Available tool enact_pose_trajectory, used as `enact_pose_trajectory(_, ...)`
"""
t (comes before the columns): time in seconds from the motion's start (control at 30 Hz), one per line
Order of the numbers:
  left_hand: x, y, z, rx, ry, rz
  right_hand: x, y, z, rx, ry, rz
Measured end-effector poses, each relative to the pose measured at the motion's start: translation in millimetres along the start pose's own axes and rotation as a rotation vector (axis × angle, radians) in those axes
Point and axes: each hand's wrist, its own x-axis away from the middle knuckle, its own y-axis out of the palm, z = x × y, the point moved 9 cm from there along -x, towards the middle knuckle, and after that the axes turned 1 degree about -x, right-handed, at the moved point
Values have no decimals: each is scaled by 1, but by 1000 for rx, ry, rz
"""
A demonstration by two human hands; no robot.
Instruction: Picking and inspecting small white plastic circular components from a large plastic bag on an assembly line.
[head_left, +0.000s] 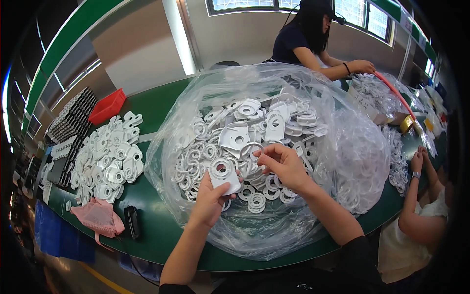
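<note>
My left hand (208,203) grips a flat white plastic plate with a round hole (223,175), held over the open clear plastic bag (181,122). My right hand (284,164) pinches a thin white plastic ring (250,151) just above and to the right of that plate. Under both hands the bag holds a heap of white rings and plates (254,122). Ring and plate are close together but apart.
A pile of assembled white parts (110,157) lies on the green table (156,103) at left, beside dark trays (73,117), a red bin (107,105), a pink mesh pouch (98,218) and a black object (131,221). One person works across the table, another at right.
</note>
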Motion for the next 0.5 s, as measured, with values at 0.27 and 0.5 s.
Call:
enact_pose_trajectory(0.27, 6, 20, -14, -160, -84, -143, 4, 5, -5, -112, 53, -8)
enact_pose_trajectory(0.5, 12, 34, -32, -169, -195, -262, 26, 43, -42, 713, -534, -180)
